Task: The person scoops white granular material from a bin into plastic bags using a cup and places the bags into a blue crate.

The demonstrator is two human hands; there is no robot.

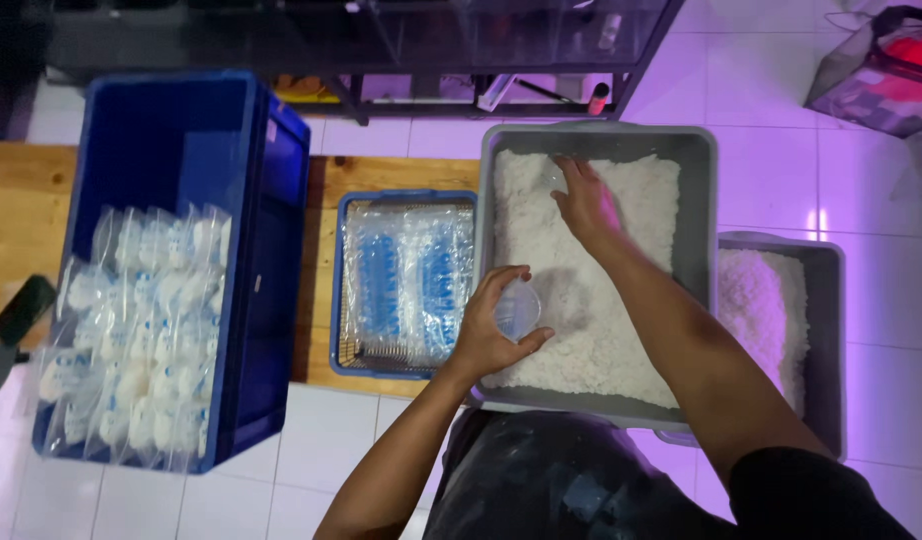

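The left hand (493,325) curls around a small clear plastic cup (517,308), thumb and fingers pinching its rim, just over the near left part of the grey tub (697,200) of white rice (591,300); the right hand (584,203) lies spread, palm down, on the rice toward the tub's far side; a 2nd grey tub (829,330) with rice sits right of it; left of it a blue basket (339,300) holds empty clear bags, and farther left a blue crate (271,250) holds filled bags.
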